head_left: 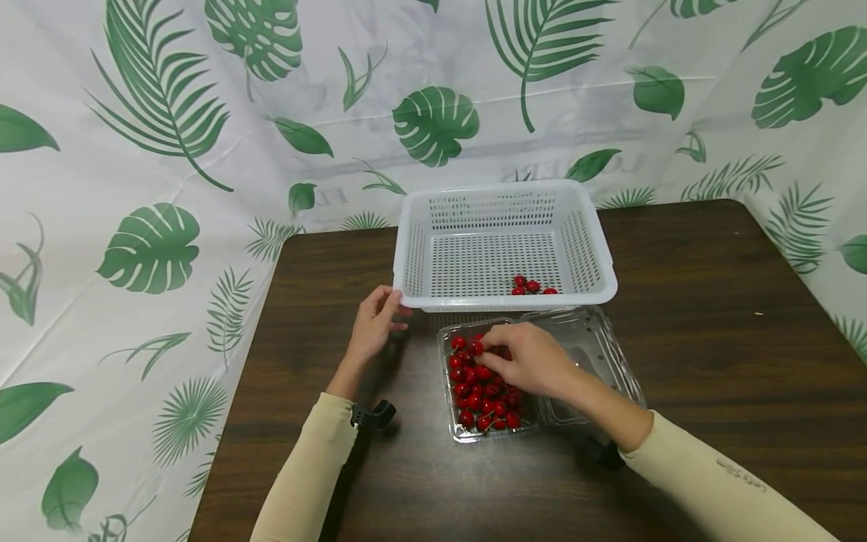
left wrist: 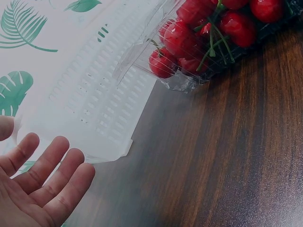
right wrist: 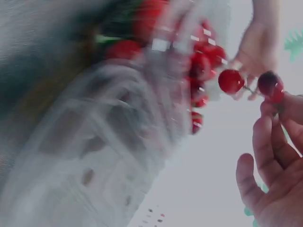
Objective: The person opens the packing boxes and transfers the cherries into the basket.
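Observation:
My right hand (head_left: 531,357) is over the clear plastic box (head_left: 467,436) of red cherries (head_left: 474,401). Its thumb and fingers pinch a dark red cherry (right wrist: 271,86), and a second cherry (right wrist: 231,81) hangs beside it, seemingly joined by a stem. At the near left corner of a white plastic basket (head_left: 501,302) is my left hand (head_left: 375,324), its thumb by the rim. Loosely extended fingers (left wrist: 71,189) of that hand show in the left wrist view, grasping nothing. Several cherries (head_left: 533,287) lie inside the basket, near its front wall.
The box's clear lid (head_left: 585,339) lies folded open to the right, partly under my right forearm. Box and basket stand close together on a dark wooden table (head_left: 711,339). A leaf-patterned cloth (head_left: 339,143) hangs behind the table and along its left side.

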Tool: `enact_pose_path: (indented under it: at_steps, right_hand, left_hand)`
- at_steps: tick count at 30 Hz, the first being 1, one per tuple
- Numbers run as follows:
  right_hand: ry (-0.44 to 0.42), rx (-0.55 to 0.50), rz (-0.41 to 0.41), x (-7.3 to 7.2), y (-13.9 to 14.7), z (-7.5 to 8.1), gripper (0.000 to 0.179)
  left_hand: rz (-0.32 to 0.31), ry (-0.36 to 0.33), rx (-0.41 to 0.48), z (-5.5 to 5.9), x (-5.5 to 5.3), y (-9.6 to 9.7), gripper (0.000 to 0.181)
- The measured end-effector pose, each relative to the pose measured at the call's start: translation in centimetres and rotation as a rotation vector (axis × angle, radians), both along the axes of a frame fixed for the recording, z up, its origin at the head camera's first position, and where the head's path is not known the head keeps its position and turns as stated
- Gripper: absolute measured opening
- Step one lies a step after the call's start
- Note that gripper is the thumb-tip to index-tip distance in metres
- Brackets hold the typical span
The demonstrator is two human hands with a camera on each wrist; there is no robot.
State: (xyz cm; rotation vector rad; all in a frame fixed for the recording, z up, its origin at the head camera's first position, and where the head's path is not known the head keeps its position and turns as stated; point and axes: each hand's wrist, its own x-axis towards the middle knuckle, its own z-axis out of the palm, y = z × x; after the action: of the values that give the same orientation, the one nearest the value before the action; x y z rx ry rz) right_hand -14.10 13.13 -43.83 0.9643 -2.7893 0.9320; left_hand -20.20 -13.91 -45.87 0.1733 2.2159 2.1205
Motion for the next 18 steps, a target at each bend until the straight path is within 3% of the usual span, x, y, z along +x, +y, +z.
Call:
enact_pose_path:
  at_steps: [4,9,18]
  right_hand:
    - [-0.110,-0.124,-0.023,-0.7,0.7,1.2,0.009]
    - [-0.145,-0.200,-0.063,-1.9,1.7,2.4,0.006]
    - [-0.172,-0.251,-0.154,-3.9,3.3,2.8,0.009]
  left_hand:
    - [-0.001,-0.012,0.015,-0.9,-0.5,-0.2,0.028]
    - [0.006,-0.002,0.026,-2.7,-1.3,-0.5,0.028]
    - [0.022,0.037,-0.016,-2.9,-1.3,-0.4,0.031]
